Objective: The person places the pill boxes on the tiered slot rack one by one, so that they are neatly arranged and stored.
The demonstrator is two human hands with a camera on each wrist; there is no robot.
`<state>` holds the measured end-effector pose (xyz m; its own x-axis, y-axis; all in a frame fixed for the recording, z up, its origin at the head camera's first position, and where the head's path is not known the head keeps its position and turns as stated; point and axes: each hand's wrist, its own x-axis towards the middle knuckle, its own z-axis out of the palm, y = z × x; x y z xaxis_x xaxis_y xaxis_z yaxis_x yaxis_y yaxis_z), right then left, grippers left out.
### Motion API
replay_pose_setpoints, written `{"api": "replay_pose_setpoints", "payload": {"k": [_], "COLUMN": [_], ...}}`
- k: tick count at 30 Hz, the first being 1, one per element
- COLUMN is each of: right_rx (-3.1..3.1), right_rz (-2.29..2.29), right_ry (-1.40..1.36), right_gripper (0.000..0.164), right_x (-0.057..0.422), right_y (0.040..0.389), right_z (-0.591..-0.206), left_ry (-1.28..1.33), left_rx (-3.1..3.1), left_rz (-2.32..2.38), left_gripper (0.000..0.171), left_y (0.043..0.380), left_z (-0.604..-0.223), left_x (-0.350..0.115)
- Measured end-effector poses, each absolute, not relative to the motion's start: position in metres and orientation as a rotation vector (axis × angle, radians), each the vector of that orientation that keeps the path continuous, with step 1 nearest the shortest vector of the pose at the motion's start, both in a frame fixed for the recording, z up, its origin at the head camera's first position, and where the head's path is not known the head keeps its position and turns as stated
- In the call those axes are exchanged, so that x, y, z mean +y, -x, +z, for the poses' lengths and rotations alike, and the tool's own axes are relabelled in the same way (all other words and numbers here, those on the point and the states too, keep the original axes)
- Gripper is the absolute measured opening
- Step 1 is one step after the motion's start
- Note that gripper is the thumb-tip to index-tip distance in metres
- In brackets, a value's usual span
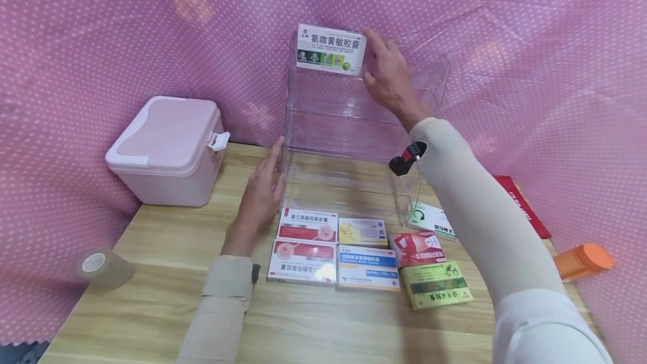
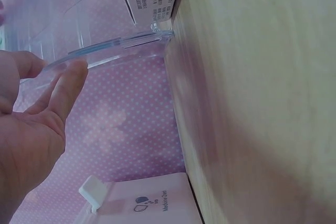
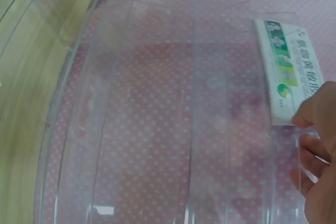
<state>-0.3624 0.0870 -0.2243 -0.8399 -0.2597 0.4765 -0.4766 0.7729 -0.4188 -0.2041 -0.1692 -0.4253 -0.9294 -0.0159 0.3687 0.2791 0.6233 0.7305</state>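
At the left end of the top tier of a clear tiered display rack [image 1: 349, 133] stands a white and green capsule box [image 1: 331, 50]. My right hand [image 1: 389, 72] is at the box's right end, its fingertips touching the edge there; in the right wrist view its other fingers [image 3: 310, 153] are loosely bent beside the rack. My left hand [image 1: 260, 192] rests against the rack's left side, fingers straight along the wall. In the left wrist view its thumb and fingertips meet the clear panel [image 2: 121, 48]. The lower tiers show no boxes on them.
Before the rack lie two red and white boxes [image 1: 302, 260], a yellow one [image 1: 362, 232], a blue and white one [image 1: 368, 268], a red one [image 1: 417, 249] and a green one [image 1: 437, 285]. A pink medicine chest [image 1: 164, 150], tape roll [image 1: 103, 265] and orange bottle [image 1: 583, 260] stand around.
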Motion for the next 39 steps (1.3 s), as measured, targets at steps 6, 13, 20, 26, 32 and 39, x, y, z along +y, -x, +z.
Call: {"api": "replay_pose_setpoints", "payload": {"k": [6,13,20,26,32,39], "right_rx": [-2.553,-2.321,-2.146,-2.255,-2.549,-2.773], "right_rz": [0.874,1.014,1.254,1.282,1.192,1.213], "right_ry": [-0.607,-0.484,-0.167,-0.011,0.144,0.173], "right_gripper": [0.083,0.057,0.043,0.038,0.035,0.049], "right_x": [0.107,0.157,0.226,0.28,0.315,0.33], "right_y": [0.35,0.328,0.312,0.298,0.27,0.236], "right_z": [-0.215,-0.21,-0.247,-0.315,-0.394,-0.462], "left_ry": [0.189,0.201,0.215,0.2,0.198,0.215], "left_rx": [-2.525,-2.52,-2.514,-2.503,-2.514,-2.499], "left_rz": [-1.223,-1.216,-1.24,-1.263,-1.274,-1.261], "left_gripper": [0.096,0.095,0.095,0.094,0.094,0.09], "left_y": [0.205,0.204,0.205,0.205,0.204,0.206], "left_z": [-0.425,-0.424,-0.425,-0.425,-0.427,-0.427], "left_x": [-0.169,-0.168,-0.168,-0.168,-0.168,-0.168]}}
